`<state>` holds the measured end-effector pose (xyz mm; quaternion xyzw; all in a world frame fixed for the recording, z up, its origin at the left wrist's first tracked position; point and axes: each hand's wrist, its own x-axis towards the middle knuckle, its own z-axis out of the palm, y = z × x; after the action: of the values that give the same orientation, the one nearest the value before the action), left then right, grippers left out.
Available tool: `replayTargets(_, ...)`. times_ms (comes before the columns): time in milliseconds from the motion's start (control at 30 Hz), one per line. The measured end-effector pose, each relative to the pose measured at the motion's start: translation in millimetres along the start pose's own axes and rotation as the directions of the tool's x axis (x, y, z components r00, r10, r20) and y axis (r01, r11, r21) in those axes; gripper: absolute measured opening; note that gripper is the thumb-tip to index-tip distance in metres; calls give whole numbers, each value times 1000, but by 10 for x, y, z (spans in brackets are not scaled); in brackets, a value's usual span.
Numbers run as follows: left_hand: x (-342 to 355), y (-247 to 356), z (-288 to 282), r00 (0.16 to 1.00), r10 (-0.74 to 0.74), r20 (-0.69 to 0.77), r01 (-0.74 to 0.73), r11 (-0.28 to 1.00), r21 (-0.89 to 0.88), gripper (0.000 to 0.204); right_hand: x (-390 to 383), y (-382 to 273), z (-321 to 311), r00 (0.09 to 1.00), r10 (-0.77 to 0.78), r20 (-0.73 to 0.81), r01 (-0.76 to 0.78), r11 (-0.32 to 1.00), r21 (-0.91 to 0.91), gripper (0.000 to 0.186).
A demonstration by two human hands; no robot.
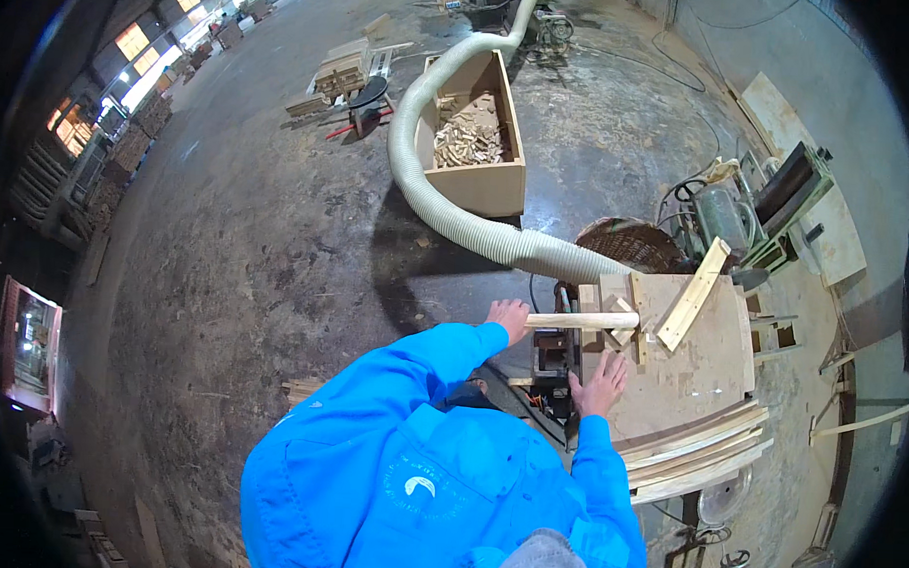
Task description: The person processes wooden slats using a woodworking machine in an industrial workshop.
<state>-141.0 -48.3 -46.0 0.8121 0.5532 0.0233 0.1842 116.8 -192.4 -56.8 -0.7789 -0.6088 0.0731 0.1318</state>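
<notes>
My left hand (510,320) is closed around the near end of a pale, round-ended wooden bar (583,320). The bar's other end lies over small wood blocks (622,335) fixed or resting on a wooden worktable (687,377). Closer to me, my right hand (601,385) rests at the table's left edge with its fingers stretched out, apart from the bar. A flat wood strip (692,297) lies slanted across the tabletop beyond the blocks. Along the table's near side, several long curved wooden strips (694,453) are stacked.
A ribbed white hose (457,222) curves from the table past a wooden bin (478,185) holding wood offcuts. Behind the table stand a woven basket (631,242) and a green machine (722,215). A round black stool (369,93) and stacked boards (340,75) are farther off.
</notes>
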Motion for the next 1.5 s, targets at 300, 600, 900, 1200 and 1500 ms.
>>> replayTargets(300,84,367,63,999,14,-44,-12,999,30,35,-48,33,5,999,-30,17,30,999,16,115)
replayTargets(600,139,330,71,999,36,-27,-35,999,26,24,-47,87,-24,999,-44,13,43,998,45,110)
replayTargets(900,147,286,149,992,81,-92,-78,996,39,22,-69,162,-39,994,-89,64,82,991,107,95)
replayTargets(1200,162,262,211,993,68,-93,-64,997,42,22,-82,191,-50,985,-151,82,146,987,63,93)
replayTargets(1500,84,330,170,999,-15,-51,16,1000,25,26,-102,175,-36,983,-148,110,150,989,-16,92)
